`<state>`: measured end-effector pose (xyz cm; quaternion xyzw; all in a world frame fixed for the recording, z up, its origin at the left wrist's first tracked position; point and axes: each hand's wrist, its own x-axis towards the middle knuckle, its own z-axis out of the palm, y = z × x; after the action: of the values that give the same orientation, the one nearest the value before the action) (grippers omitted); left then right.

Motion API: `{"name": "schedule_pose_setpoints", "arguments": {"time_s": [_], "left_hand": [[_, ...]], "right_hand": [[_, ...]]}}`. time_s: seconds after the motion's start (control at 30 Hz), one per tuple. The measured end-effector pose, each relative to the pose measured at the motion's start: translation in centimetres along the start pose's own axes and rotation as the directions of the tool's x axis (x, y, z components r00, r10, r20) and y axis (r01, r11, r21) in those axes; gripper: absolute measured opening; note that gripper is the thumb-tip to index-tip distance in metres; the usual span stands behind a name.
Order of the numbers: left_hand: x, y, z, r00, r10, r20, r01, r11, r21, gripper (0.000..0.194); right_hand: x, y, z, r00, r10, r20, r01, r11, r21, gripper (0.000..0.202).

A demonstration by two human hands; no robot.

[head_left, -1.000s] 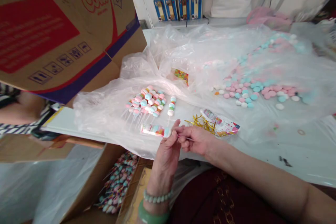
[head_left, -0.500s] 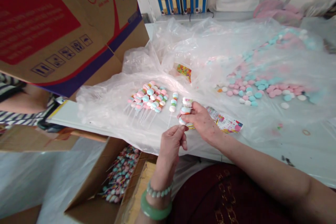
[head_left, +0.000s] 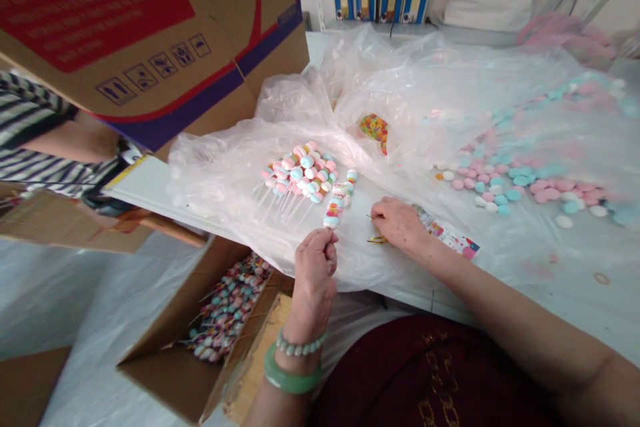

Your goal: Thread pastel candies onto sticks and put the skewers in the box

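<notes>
My left hand is closed on the lower end of a marshmallow stick. Its pink, white and blue marshmallows sit inside a clear printed wrapper, and the stick itself is hidden by my fingers. Farther right, my right hand is low over the table, thumb and fingers pinched on a thin gold twist tie. More gold twist ties lie beneath that hand. An unwrapped marshmallow stick lies partly behind the wrapped one. Left of it is a pile of marshmallow sticks. Printed wrappers lie partly under my right wrist.
Loose marshmallows spread from the plastic sheeting at right. Colourful gummy rings show in a bag. A large carton stands left, near a person's striped sleeve. Below the table edge, an open box holds many finished sticks.
My right hand has let go of the wrapped marshmallow stick and moved right to the gold twist ties. My left hand has carried the stick slightly left. The view has shifted too.
</notes>
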<state>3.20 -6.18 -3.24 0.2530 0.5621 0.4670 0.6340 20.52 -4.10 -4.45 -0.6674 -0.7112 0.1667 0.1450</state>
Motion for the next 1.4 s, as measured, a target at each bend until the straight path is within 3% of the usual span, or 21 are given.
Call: {"name": "schedule_pose_setpoints", "arguments": {"time_s": [0.07, 0.13, 0.2, 0.27, 0.37, 0.43, 0.5, 0.63, 0.8, 0.87, 0.97, 1.07, 1.13, 1.2, 1.3, 1.4], "left_hand": [[0.1, 0.1, -0.1, 0.999, -0.018, 0.036, 0.018, 1.000, -0.020, 0.015], [0.1, 0.2, 0.0, 0.994, -0.074, 0.076, 0.078, 0.996, -0.047, 0.018], [0.0, 0.1, 0.4, 0.983, -0.147, 0.110, 0.154, 0.986, -0.062, 0.020], [-0.2, 0.0, 0.9, 0.974, -0.185, 0.133, 0.193, 0.980, -0.054, 0.020], [-0.6, -0.2, 1.8, 0.972, -0.175, 0.157, 0.183, 0.983, -0.035, 0.017], [-0.8, -0.4, 2.1, 0.973, -0.171, 0.152, 0.178, 0.983, -0.039, 0.015], [-0.8, -0.5, 2.3, 0.974, -0.184, 0.133, 0.191, 0.981, -0.039, 0.015], [-0.7, -0.6, 2.5, 0.975, -0.191, 0.117, 0.195, 0.981, -0.018, 0.014], [-0.7, -0.9, 2.9, 0.975, -0.167, 0.143, 0.163, 0.986, 0.042, 0.016], [-0.8, -1.1, 3.0, 0.977, -0.128, 0.171, 0.118, 0.991, 0.071, 0.018], [-0.8, -1.4, 3.0, 0.971, -0.098, 0.216, 0.076, 0.991, 0.109, 0.024], [-0.8, -1.6, 2.8, 0.967, -0.114, 0.226, 0.081, 0.985, 0.152, 0.028], [-0.7, -1.8, 2.6, 0.969, -0.115, 0.217, 0.078, 0.982, 0.171, 0.031], [-0.7, -2.0, 2.5, 0.975, -0.097, 0.198, 0.066, 0.985, 0.159, 0.032], [-0.6, -1.9, 2.3, 0.984, -0.088, 0.158, 0.072, 0.992, 0.108, 0.027], [-0.6, -1.6, 2.3, 0.988, -0.092, 0.126, 0.082, 0.993, 0.088, 0.022]], "right_hand": [[0.1, 0.5, -0.3, 0.994, 0.024, -0.110, 0.010, 0.954, 0.299, 0.014], [0.2, 1.0, -0.8, 0.980, 0.092, -0.175, 0.030, 0.806, 0.591, 0.011], [0.1, 1.1, -1.4, 0.971, 0.122, -0.206, 0.067, 0.689, 0.721, 0.012], [-0.3, 1.0, -1.8, 0.964, 0.063, -0.260, 0.134, 0.727, 0.674, 0.013], [-1.2, 0.3, -1.9, 0.951, -0.110, -0.288, 0.226, 0.885, 0.407, 0.019], [-1.7, 0.0, -1.8, 0.943, -0.169, -0.285, 0.247, 0.931, 0.267, 0.021], [-2.0, 0.0, -1.6, 0.941, -0.147, -0.305, 0.232, 0.936, 0.266, 0.019], [-1.9, 1.0, -0.9, 0.966, -0.003, -0.260, 0.138, 0.854, 0.502, 0.017], [-1.6, 1.7, -0.7, 0.962, -0.010, -0.272, 0.162, 0.823, 0.545, 0.016], [-2.0, 0.8, -0.8, 0.960, -0.078, -0.271, 0.209, 0.842, 0.497, 0.016], [-2.6, -1.4, -1.1, 0.958, -0.210, -0.195, 0.260, 0.923, 0.284, 0.018], [-2.9, -2.8, -1.1, 0.965, -0.207, -0.162, 0.219, 0.974, 0.061, 0.021], [-2.9, -2.9, -1.0, 0.960, -0.230, -0.158, 0.235, 0.972, 0.015, 0.022], [-2.9, -2.7, -0.9, 0.948, -0.278, -0.154, 0.288, 0.956, 0.051, 0.023], [-3.1, -2.2, -0.6, 0.933, -0.325, -0.155, 0.355, 0.903, 0.240, 0.024], [-3.5, -1.7, -0.3, 0.955, -0.219, -0.198, 0.282, 0.876, 0.391, 0.024]]}}
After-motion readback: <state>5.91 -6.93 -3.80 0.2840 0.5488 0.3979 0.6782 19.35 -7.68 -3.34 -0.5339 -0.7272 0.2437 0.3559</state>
